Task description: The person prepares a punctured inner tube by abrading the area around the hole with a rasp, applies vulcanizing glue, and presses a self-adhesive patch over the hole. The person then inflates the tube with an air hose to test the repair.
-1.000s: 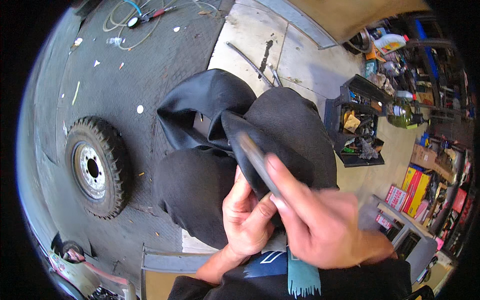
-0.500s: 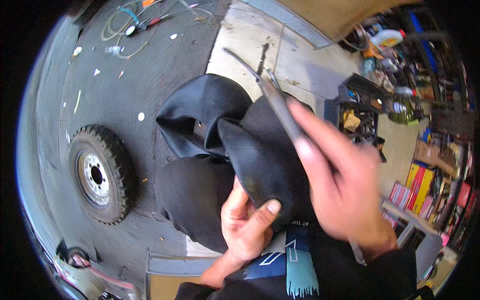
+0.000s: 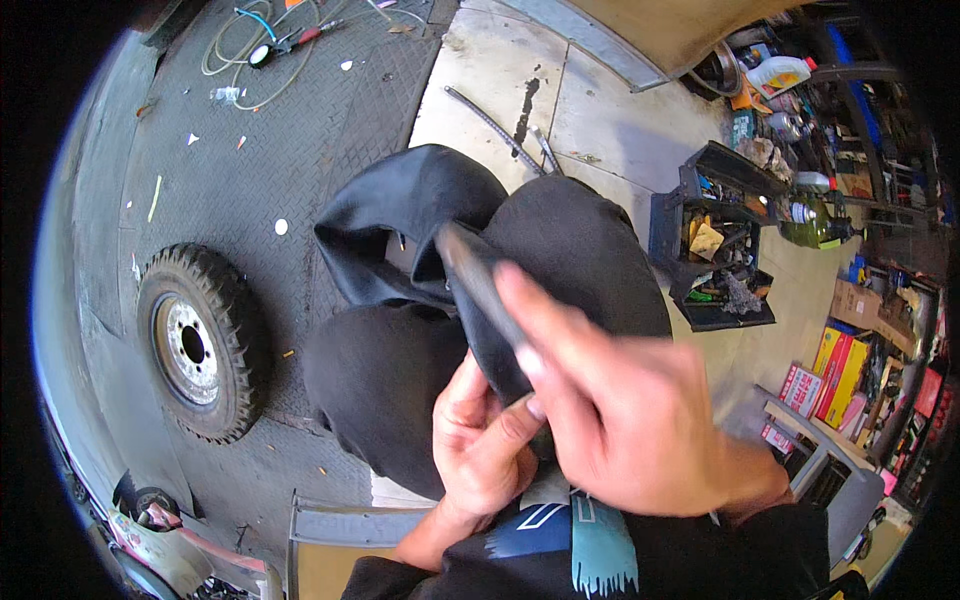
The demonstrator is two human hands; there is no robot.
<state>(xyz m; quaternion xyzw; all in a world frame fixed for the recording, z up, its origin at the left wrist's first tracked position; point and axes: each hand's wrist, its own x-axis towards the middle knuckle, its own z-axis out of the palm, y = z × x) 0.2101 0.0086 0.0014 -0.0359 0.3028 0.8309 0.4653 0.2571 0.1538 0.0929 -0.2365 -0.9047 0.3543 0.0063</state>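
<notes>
A black rubber inner tube point(image 3: 365, 205) lies slack across my thighs, its near end running down to my lap. Low on that near end, my left hand point(image 3: 478, 455) pinches the rubber between thumb and fingers. My right hand point(image 3: 640, 420) grips a long flat grey file point(image 3: 488, 300), smeared by motion, with the index finger stretched along it. The file slants over the tube, in front of part of it; whether it touches the rubber I cannot tell. My right hand covers part of the tube's near end.
A knobbly tyre on a rim point(image 3: 250, 340) is on the dark mat at left. Thin metal bars point(image 3: 492, 122) lie on pale floor ahead. An open black toolbox point(image 3: 660, 235) stands to the right, before cluttered shelves point(image 3: 880, 210). A gauge with hose point(image 3: 260, 55) lies far left.
My right hand has swung the file left and down, from above my right knee to over the tube. My left hand still pinches the rubber.
</notes>
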